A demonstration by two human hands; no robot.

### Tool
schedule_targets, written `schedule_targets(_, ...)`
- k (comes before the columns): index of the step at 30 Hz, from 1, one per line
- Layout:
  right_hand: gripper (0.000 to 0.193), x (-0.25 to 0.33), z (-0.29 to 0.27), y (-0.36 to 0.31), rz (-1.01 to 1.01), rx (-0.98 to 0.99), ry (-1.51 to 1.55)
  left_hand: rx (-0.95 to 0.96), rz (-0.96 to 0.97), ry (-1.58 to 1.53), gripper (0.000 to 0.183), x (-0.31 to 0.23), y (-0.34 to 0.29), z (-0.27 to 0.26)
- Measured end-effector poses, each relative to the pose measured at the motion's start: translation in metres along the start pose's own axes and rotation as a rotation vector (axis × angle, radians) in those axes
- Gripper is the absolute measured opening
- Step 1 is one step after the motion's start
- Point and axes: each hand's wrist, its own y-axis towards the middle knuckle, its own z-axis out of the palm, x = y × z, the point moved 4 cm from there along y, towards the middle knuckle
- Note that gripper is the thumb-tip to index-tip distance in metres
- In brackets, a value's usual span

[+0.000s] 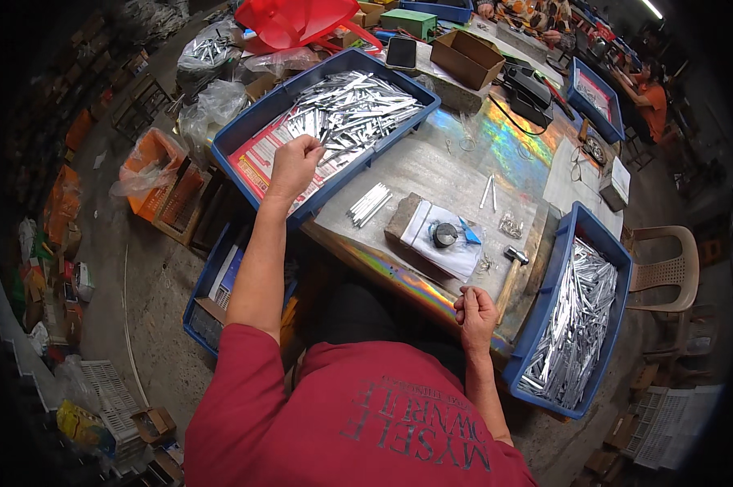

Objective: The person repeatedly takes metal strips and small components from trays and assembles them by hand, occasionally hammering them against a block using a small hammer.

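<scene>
My left hand is over the blue tray at the left of the table, its fingers closed beside a heap of thin silver metal strips. Whatever those fingers hold, if anything, blends with the strips behind. At the table's front edge, my right hand has its fingers curled together, and their contents are hidden. A hammer lies just beyond it. Between the hands sits a block topped with white paper, carrying a dark round piece and a blue pointed piece.
A row of strips lies left of the block. Two strips and small metal parts are behind it. Another blue tray, full of strips, stands at right. Farther back are an open cardboard box, a phone and a co-worker.
</scene>
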Motion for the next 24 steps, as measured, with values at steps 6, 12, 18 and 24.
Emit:
schedule_targets(6,0.018,-0.002,0.002,0.001,0.007,-0.006,-0.013,0.258,-0.198,-0.947,0.011,-0.046,-0.039,0.029)
schedule_targets(12,0.019,0.015,0.023,-0.001,0.022,0.066,-0.041,0.473,-0.37,-1.186,0.01,-0.069,-0.1,0.078)
schedule_targets(18,0.023,0.021,0.044,-0.004,0.237,0.316,0.251,0.544,-0.438,-1.319,0.009,-0.089,-0.139,0.117)
schedule_targets(24,0.019,0.01,0.032,-0.006,0.243,0.27,0.276,0.58,-0.437,-1.307,0.01,-0.097,-0.153,0.125)
